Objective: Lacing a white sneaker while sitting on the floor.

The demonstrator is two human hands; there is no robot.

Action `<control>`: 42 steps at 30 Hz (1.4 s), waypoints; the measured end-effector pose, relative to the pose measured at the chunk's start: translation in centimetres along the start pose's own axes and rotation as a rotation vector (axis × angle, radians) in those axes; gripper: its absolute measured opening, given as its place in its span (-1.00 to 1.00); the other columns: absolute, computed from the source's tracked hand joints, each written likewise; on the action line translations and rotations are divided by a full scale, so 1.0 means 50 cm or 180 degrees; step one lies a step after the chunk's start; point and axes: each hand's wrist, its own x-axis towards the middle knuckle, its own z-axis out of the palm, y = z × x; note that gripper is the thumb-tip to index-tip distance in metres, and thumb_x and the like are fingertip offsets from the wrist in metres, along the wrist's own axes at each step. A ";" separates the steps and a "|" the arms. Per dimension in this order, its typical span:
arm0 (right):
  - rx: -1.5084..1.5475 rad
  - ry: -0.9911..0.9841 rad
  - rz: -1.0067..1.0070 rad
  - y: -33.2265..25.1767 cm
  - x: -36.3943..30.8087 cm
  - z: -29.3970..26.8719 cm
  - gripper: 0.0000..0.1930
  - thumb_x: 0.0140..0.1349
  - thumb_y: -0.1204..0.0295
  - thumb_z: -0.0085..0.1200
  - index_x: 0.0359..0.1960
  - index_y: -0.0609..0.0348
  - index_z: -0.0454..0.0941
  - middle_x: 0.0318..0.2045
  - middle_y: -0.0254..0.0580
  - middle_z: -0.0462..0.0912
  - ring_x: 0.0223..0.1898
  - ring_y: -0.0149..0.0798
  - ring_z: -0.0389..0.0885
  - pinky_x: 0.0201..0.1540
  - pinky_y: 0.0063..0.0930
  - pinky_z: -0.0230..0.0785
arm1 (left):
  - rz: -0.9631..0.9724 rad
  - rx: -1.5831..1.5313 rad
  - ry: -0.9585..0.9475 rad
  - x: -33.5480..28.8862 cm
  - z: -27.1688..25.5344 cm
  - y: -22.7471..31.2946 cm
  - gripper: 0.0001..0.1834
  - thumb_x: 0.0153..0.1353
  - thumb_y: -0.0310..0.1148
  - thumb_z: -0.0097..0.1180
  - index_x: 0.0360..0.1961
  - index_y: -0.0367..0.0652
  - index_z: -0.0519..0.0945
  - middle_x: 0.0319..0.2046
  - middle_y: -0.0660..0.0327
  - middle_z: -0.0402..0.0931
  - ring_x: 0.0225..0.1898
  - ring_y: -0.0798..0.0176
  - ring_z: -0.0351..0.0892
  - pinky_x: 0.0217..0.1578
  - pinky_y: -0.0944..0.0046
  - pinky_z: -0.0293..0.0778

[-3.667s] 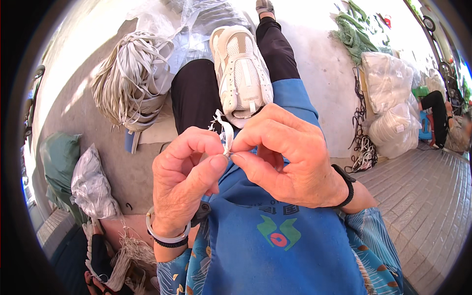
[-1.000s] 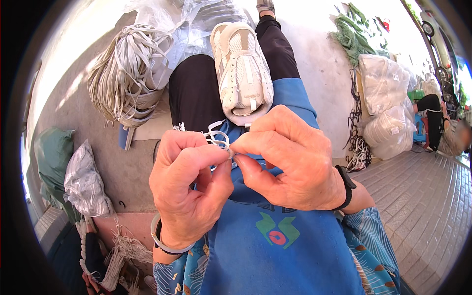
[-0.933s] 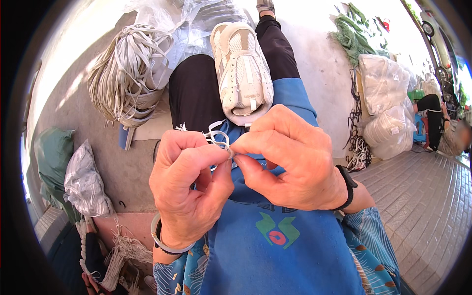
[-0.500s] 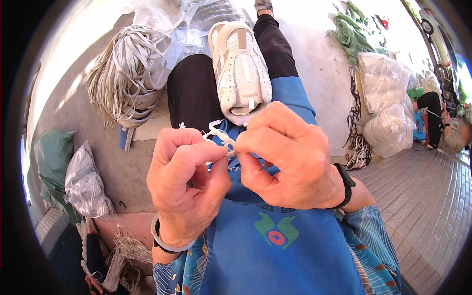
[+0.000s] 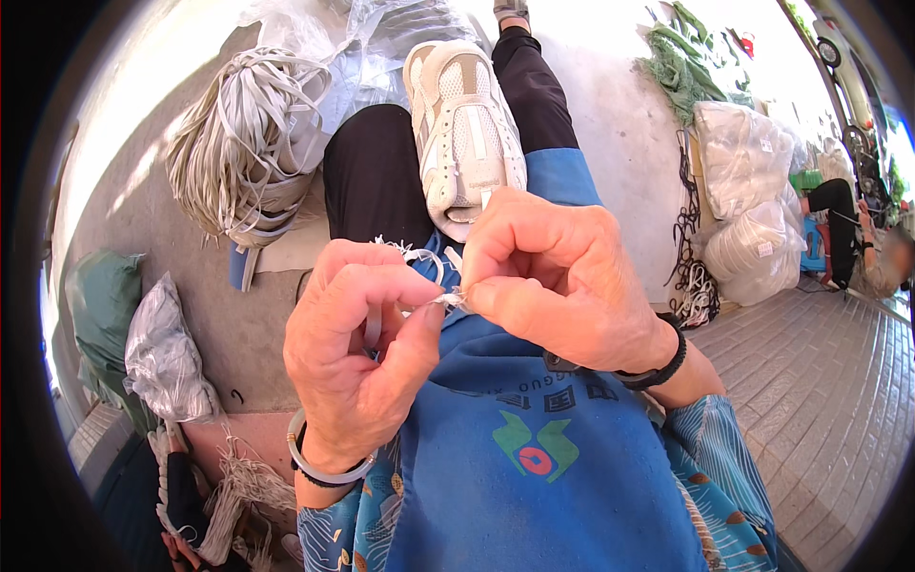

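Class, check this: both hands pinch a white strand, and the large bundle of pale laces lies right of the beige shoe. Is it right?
Not quite: the large bundle of pale laces lies left of the beige shoe, as the head view shows. The left hand and right hand do pinch a white strand.

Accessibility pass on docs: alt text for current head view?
A person's left hand and right hand pinch a frayed white cord above a blue apron. Beyond, a beige shoe lies by the legs, with a bundle of pale strips to the left and plastic bags to the right.
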 end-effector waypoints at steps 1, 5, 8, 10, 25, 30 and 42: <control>-0.0245 0.0093 -0.0294 0.000 -0.001 0.002 -0.95 -0.03 0.63 0.09 -0.53 0.23 0.50 -0.56 -0.41 0.41 -0.61 -0.59 0.34 -0.57 -0.67 0.20 | -0.0237 -0.0240 -0.0027 0.002 0.001 0.005 -0.83 -0.08 -0.66 0.20 -0.43 -0.22 0.55 -0.38 0.28 0.40 -0.66 0.63 0.16 -0.67 0.56 0.05; -0.1072 0.0124 -0.0856 0.005 -0.001 0.001 -0.90 -0.06 0.71 0.05 -0.54 0.24 0.50 -0.48 -0.35 0.43 -0.57 -0.62 0.32 -0.58 -0.73 0.14 | -0.0330 -0.0337 -0.0097 -0.005 -0.004 -0.005 -0.84 -0.06 -0.63 0.22 -0.41 -0.24 0.56 -0.39 0.28 0.43 -0.67 0.66 0.15 -0.68 0.58 0.03; -0.1255 0.0242 -0.1124 0.010 -0.003 0.009 -0.88 -0.10 0.72 0.08 -0.54 0.22 0.52 -0.48 -0.35 0.44 -0.64 -0.63 0.30 -0.65 -0.72 0.11 | -0.0127 -0.0187 -0.0074 -0.004 -0.005 -0.010 -0.84 -0.07 -0.64 0.22 -0.42 -0.24 0.56 -0.40 0.29 0.43 -0.68 0.66 0.15 -0.69 0.59 0.04; -0.1290 0.0242 -0.1227 0.010 -0.006 0.012 -0.86 -0.12 0.71 0.10 -0.52 0.20 0.53 -0.47 -0.35 0.44 -0.67 -0.64 0.28 -0.66 -0.72 0.10 | -0.0090 -0.0075 -0.0029 -0.006 -0.004 -0.008 -0.83 -0.07 -0.65 0.22 -0.42 -0.23 0.56 -0.40 0.28 0.45 -0.68 0.65 0.16 -0.69 0.58 0.05; -0.1851 0.0398 -0.1661 0.019 -0.009 0.019 -0.77 -0.20 0.73 0.16 -0.44 0.20 0.57 -0.47 -0.28 0.49 -0.63 -0.50 0.38 -0.71 -0.65 0.19 | 0.0243 -0.0019 0.0144 -0.013 0.006 -0.014 -0.78 -0.10 -0.74 0.21 -0.42 -0.23 0.56 -0.43 0.21 0.53 -0.67 0.62 0.24 -0.69 0.58 0.14; -0.1802 0.0363 -0.1471 0.011 -0.010 0.018 -0.78 -0.17 0.74 0.15 -0.45 0.19 0.57 -0.48 -0.29 0.49 -0.63 -0.50 0.39 -0.70 -0.65 0.19 | 0.0103 -0.0228 0.0188 -0.015 0.007 -0.015 -0.79 -0.11 -0.75 0.20 -0.45 -0.24 0.53 -0.43 0.21 0.55 -0.65 0.62 0.25 -0.68 0.57 0.16; -0.1712 0.0307 -0.1208 0.002 -0.009 0.021 -0.82 -0.13 0.73 0.11 -0.49 0.19 0.53 -0.51 -0.32 0.44 -0.67 -0.54 0.35 -0.69 -0.65 0.16 | 0.0583 0.0287 0.0149 -0.011 0.006 -0.021 -0.73 -0.20 -0.77 0.21 -0.45 -0.20 0.55 -0.39 0.18 0.54 -0.60 0.53 0.35 -0.66 0.55 0.25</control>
